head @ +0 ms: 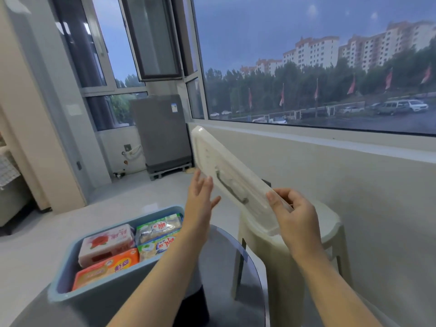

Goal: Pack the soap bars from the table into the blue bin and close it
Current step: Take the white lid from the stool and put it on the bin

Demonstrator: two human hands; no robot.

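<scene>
Two bare forearms reach forward from the bottom edge, above a round dark glass table [236, 267]. On this table stands the blue bin [68, 277], open, to the left of the forearms. Inside the bin four soap bars lie flat and close together: a pink and white one with a rose picture [107, 244] at the left, an orange one [106, 270] at the near side and touching it, and two green and white ones [160, 226] at the far right side, one behind the other. The right hand [296, 223] is to the right of the bin and higher; its thumb and curled fingers pinch the near end of a whitish translucent lid [226, 175]. The lid is in the air, tilted, its far end pointing up and to the left above the bin, and a dark handle is visible on it. The left hand [200, 197] is raised above the far right corner of the bin, with fingers straight and a little spread; the fingertips are at the lower edge of the lid, but I cannot tell if they touch it. Behind the lid, to the right of the bin, stands a pale plastic stool [330, 230]. Beyond the bin, on the floor near the window [306, 67], is a grey washing machine [162, 135].
</scene>
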